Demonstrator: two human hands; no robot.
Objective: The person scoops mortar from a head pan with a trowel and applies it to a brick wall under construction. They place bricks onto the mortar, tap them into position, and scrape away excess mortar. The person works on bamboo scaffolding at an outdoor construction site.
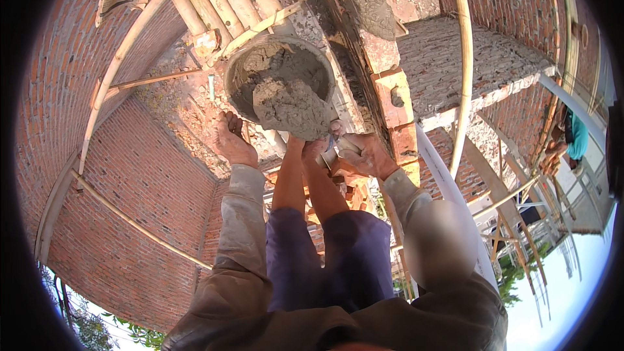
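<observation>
A round bucket with wet grey mortar inside stands ahead of me. My right hand is closed around the handle of a trowel at the bucket's near right side. A thick heap of mortar hides the trowel's blade and overlaps the bucket's near rim. To the left of the bucket, my left hand hangs with its fingers curled in, apart from the rim; I see nothing in it.
A brick wall course with mortar on top runs along the right of the bucket. Bamboo poles lie beyond it, and an upright bamboo pole stands at right. Brick walls rise at left. Another person is at far right.
</observation>
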